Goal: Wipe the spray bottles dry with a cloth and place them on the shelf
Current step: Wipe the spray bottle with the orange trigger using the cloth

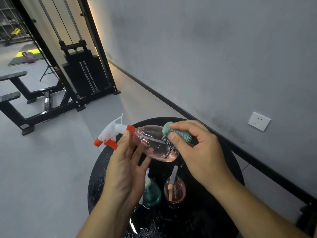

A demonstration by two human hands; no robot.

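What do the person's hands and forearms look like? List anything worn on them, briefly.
Both the left hand and the right hand are bare: no gloves, rings, watch or bracelet show. Both forearms are uncovered as far as the frame's bottom edge, with no sleeve in view. Fingernails are short and unpainted.

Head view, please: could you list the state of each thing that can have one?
pink spray bottle: held sideways, off the table
cloth: bunched, pressed on that bottle's base
left hand: gripping the bottle's neck
right hand: gripping the cloth
green bottle: upright on table
second pink bottle: upright on table
round table: wet
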